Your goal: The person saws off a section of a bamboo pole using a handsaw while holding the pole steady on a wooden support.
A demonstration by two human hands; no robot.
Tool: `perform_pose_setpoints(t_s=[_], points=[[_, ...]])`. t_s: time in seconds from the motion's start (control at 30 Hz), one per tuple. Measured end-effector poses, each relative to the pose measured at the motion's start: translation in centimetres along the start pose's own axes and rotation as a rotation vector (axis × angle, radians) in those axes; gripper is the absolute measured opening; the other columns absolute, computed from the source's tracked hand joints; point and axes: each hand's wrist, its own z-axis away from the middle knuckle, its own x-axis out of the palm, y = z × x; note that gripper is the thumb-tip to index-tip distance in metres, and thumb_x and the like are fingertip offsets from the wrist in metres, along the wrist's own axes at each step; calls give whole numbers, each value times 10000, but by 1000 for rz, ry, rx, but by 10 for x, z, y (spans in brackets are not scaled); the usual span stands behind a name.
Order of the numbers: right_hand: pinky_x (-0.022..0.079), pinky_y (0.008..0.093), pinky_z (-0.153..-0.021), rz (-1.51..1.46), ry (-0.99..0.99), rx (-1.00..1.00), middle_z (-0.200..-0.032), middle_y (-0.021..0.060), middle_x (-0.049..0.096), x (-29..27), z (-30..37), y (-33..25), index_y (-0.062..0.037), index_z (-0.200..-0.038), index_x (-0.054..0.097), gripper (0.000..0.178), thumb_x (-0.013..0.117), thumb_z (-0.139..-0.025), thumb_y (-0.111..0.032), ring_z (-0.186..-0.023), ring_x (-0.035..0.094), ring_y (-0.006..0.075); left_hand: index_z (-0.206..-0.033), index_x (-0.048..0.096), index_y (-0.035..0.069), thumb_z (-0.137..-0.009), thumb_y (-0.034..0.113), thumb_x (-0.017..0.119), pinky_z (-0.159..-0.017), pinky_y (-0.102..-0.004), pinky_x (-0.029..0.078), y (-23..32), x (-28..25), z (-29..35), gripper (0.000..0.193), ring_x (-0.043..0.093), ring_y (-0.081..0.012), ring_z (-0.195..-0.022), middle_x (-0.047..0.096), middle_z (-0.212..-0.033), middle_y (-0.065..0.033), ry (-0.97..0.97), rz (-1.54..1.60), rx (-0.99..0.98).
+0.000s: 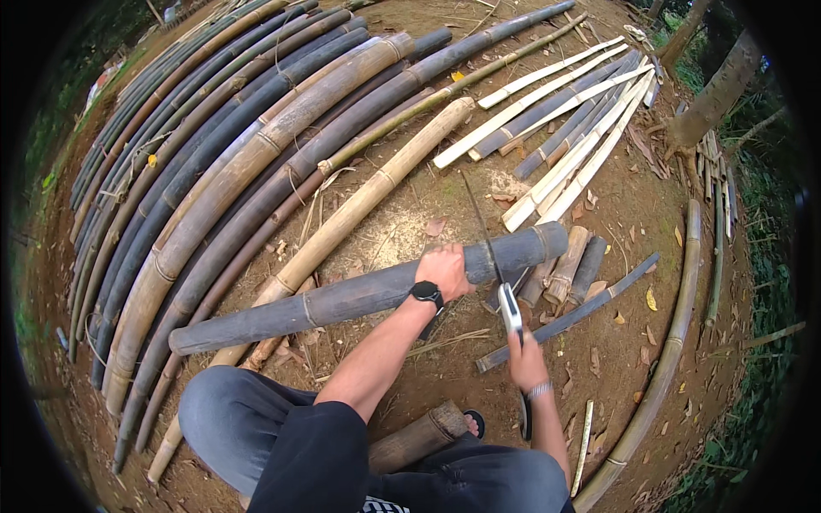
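Note:
A thick dark bamboo pole (368, 295) slants in front of me, its right end a little higher in view than its left. My left hand (445, 269), with a black watch at the wrist, is wrapped over the pole and grips it. My right hand (528, 361) is closed round the handle of a handsaw (510, 309), part of it white. The saw's narrow dark blade lies across the pole, to the right of my left hand, and its far end reaches beyond the pole. Pale sawdust (398, 239) covers the soil behind the pole.
Long bamboo poles (248, 171) lie side by side at the left. A pale pole (368, 197) runs just behind the held one. Split strips (573, 111) fan out at the upper right; short cut pieces (566, 278) lie right of the saw. A curved pole (671, 350) borders the right.

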Motion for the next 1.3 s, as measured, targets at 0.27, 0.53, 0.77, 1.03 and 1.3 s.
perform_pose_setpoints(t_s=[0.27, 0.53, 0.77, 1.03, 1.3], points=[[488, 543, -731, -29, 12, 3, -899, 342, 640, 7, 18, 3, 54, -1055, 575, 386, 488, -1037, -322, -917, 635, 520, -1103, 610, -47, -636, 508, 851, -837, -401, 581, -7, 2, -3, 765, 711, -330, -968, 699, -1102, -230, -59, 24, -46], [477, 558, -736, -21, 39, -52, -882, 347, 637, 13, 12, 16, 63, -1031, 580, 427, 486, -1046, -354, -925, 623, 535, -1121, 593, -56, -631, 529, 861, -858, -405, 576, -1, -4, -1, 809, 698, -334, -1016, 693, -1119, -233, -63, -4, -8], [488, 490, -662, 28, 89, -122, -765, 247, 621, 24, 38, 45, 32, -987, 569, 406, 457, -1058, -352, -745, 647, 398, -1108, 612, -42, -635, 523, 849, -820, -409, 580, -11, -4, -10, 774, 716, -338, -934, 705, -1062, -216, -63, 16, -45], [486, 555, -757, -64, 39, -123, -913, 357, 637, 18, 38, 35, 44, -1030, 554, 406, 492, -1042, -357, -936, 620, 534, -1101, 623, -40, -629, 535, 834, -818, -401, 581, -10, -7, -7, 774, 710, -315, -970, 698, -1107, -216, -76, -18, -44], [476, 568, -700, 43, 132, -98, -843, 356, 629, 13, 44, 25, 66, -986, 569, 491, 491, -1037, -415, -857, 622, 541, -1060, 623, -38, -636, 468, 867, -864, -398, 571, 15, -14, 0, 704, 714, -321, -967, 725, -1005, -198, -132, 46, -50]])
